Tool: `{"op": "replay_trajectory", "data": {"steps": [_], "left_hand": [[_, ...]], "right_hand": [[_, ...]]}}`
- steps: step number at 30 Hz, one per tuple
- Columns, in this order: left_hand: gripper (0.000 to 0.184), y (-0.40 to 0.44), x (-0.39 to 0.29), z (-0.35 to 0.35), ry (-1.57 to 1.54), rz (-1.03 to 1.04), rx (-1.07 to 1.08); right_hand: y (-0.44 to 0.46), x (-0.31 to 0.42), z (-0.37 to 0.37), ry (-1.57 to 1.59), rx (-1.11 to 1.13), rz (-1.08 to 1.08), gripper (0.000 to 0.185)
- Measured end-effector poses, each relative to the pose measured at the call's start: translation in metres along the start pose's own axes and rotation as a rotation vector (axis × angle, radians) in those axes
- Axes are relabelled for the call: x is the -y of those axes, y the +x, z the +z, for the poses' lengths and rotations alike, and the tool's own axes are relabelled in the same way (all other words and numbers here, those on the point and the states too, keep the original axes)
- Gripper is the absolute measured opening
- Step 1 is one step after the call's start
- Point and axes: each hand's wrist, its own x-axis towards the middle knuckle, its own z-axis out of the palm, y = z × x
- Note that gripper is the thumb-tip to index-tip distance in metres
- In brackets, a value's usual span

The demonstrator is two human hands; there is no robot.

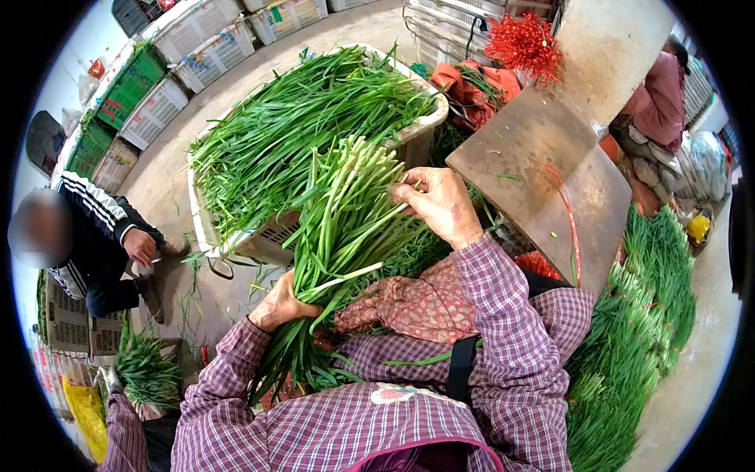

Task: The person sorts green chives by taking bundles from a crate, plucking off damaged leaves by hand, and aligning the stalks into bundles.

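My left hand [287, 303] is wrapped round a thick bunch of garlic chives [346, 212], holding it in front of my lap. The pale stalk ends point up and away from me; the green leaves hang down by my left forearm. At the right edge of the bunch, near the pale ends, my right hand [444, 204] has its fingers pinched together on stalks. One pale stalk sticks out sideways from the bunch above my left hand. Just beyond stands a white crate [206, 228] heaped with loose green chives [314, 110].
To my right is a brown board [543, 165] with a red tie [568, 212] on it. Red ties [525, 47] hang in a bundle behind. Tied chive bundles [629, 338] lie at lower right. A seated person [102, 228] is at left, another person [657, 102] at far right.
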Motion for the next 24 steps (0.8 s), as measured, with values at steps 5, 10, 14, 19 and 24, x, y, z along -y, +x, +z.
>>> {"op": "replay_trajectory", "data": {"steps": [5,10,14,19,24], "left_hand": [[0.066,0.003,0.009,-0.002,-0.038,-0.005,-0.008],[0.065,0.001,0.011,-0.006,-0.018,-0.016,0.041],[0.065,-0.005,0.040,-0.013,-0.066,-0.002,0.028],[0.064,-0.008,0.033,-0.017,-0.064,-0.048,0.018],[0.062,-0.003,0.035,-0.012,-0.014,-0.038,0.031]], "right_hand": [[-0.004,-0.003,0.003,-0.099,-0.168,-0.171,0.017],[0.011,-0.008,-0.024,-0.299,-0.517,-0.471,0.010],[0.023,-0.027,-0.110,-0.363,-0.711,-0.316,0.014],[0.002,-0.021,-0.100,-0.905,-0.672,-0.373,0.012],[-0.003,0.017,-0.004,-0.812,-0.407,-0.661,0.021]]}}
